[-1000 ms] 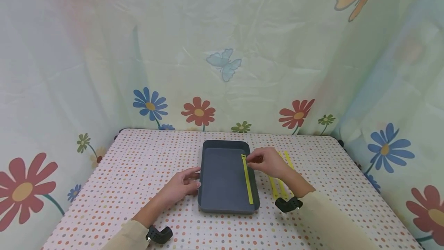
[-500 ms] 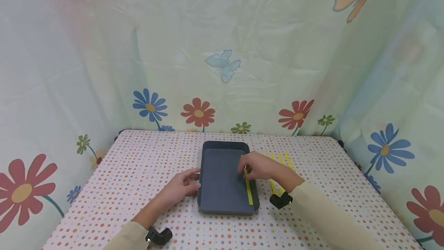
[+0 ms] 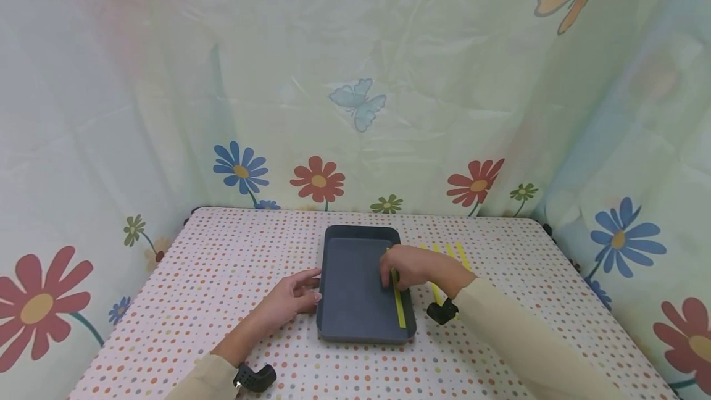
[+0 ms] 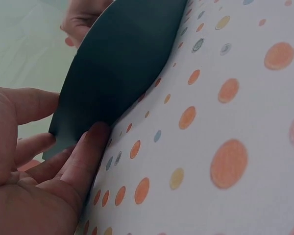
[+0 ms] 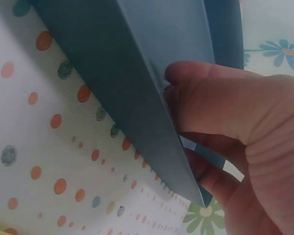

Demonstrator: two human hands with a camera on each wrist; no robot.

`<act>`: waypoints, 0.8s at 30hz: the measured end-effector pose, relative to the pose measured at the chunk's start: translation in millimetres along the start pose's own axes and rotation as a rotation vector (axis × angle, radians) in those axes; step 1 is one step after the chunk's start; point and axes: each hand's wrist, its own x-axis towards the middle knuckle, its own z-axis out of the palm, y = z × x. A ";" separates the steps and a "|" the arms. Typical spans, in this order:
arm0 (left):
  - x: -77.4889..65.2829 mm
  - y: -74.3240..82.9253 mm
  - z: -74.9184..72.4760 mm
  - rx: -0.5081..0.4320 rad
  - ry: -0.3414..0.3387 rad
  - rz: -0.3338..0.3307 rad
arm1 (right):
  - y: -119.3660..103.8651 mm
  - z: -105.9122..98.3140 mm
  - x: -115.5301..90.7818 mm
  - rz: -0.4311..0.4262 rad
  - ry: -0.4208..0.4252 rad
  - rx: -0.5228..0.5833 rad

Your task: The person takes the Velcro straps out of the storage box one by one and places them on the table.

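A dark grey rectangular tray [image 3: 355, 307] lies on the dotted tabletop. Along its right side, on the floor inside, runs a yellow strap [image 3: 400, 313]. My right hand [image 3: 416, 265] reaches over the right wall, its curled fingers and thumb on either side of the strap's upper part, which they largely cover. In the right wrist view the thumb and fingertips dip behind the tray wall [image 5: 122, 83], hiding the strap. With relaxed fingers, my left hand [image 3: 290, 294] rests against the tray's left side; the left wrist view has its fingertips at the outer wall [image 4: 112, 58].
Several more yellow straps [image 3: 463, 255] lie side by side right of the tray, partly under the right forearm. The dotted tabletop [image 3: 244, 245] ends at a flowered curtain [image 3: 422, 141] behind and on both sides. Both wrists wear black bands.
My right hand has moved from the strap's slotted far end, left and slightly nearer, to reach down over the strap inside the tray. The left hand and tray have stayed put.
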 end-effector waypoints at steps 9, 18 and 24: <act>-0.2 0.3 -0.1 0.016 0.010 -0.002 | 2.8 1.9 4.9 0.045 -0.048 0.018; 0.0 -0.5 0.1 -0.004 0.005 -0.009 | 4.1 4.5 10.5 0.075 -0.063 -0.006; -1.2 0.9 -0.1 -0.007 -0.004 -0.003 | 2.5 3.5 12.8 0.108 -0.081 -0.054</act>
